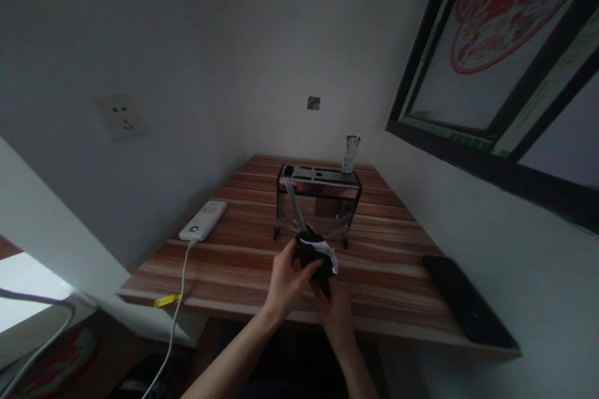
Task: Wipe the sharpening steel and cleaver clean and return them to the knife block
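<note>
Both my hands meet over the front of a wooden table point(374, 212). My left hand point(286, 280) is closed around a small black object with a white part point(318, 252), held just in front of a clear box-shaped rack point(318, 202). My right hand point(337, 315) grips the same object from below; its fingers are mostly hidden behind it. A thin grey strip point(294, 202) runs up from the object towards the rack's top. What the black object is I cannot make out.
A white power bank point(203, 221) lies at the table's left with a white cable point(180, 299) hanging off the front edge. A black flat device point(468, 305) lies at the right edge. A silver tube point(350, 153) stands behind the rack. Walls close in on three sides.
</note>
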### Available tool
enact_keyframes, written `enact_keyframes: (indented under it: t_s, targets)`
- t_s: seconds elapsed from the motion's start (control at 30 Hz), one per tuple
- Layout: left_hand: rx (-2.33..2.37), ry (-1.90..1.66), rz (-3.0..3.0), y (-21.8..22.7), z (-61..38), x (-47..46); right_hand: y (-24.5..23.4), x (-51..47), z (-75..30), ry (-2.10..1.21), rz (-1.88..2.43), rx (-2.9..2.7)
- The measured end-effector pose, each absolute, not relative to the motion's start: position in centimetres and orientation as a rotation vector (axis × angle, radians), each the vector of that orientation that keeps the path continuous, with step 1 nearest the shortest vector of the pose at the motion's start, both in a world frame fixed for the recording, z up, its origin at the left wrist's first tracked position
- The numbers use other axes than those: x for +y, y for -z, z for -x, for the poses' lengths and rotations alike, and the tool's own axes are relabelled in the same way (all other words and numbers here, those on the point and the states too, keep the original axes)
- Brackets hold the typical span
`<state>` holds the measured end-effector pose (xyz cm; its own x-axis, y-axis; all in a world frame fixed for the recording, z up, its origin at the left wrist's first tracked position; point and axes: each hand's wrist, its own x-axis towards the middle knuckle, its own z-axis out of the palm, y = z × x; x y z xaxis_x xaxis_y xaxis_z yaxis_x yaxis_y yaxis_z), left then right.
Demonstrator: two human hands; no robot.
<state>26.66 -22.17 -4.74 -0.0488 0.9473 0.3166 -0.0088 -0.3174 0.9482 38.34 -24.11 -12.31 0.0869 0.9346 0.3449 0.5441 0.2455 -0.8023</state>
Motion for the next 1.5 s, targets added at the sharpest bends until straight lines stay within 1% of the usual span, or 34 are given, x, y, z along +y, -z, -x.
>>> enact_keyframes:
  t_s: [0.3, 0.67, 1.2, 1.5]
  targets:
    - [1.07, -1.526, -1.327, 4.1, -26.4, -22.0, 11.8, -24.1, -38.2, -0.549, 1.351, -1.579]
    - [1.06, -1.601, -1.345, 3.2, -25.4, -21.1, 11.3, -24.4, -38.1, -0.6, 1.393, -1.599]
    - [1.07, -1.833, -1.257, -1.2, -22.3, -19.5, 11.4, -24.6, -37.9, -0.513, 1.408, -1.678]
    - [0.971, -1.996, -1.193, -2.6, -20.4, -17.6, 11.3, -24.7, -37.9, -0.454, 1.396, -1.7]
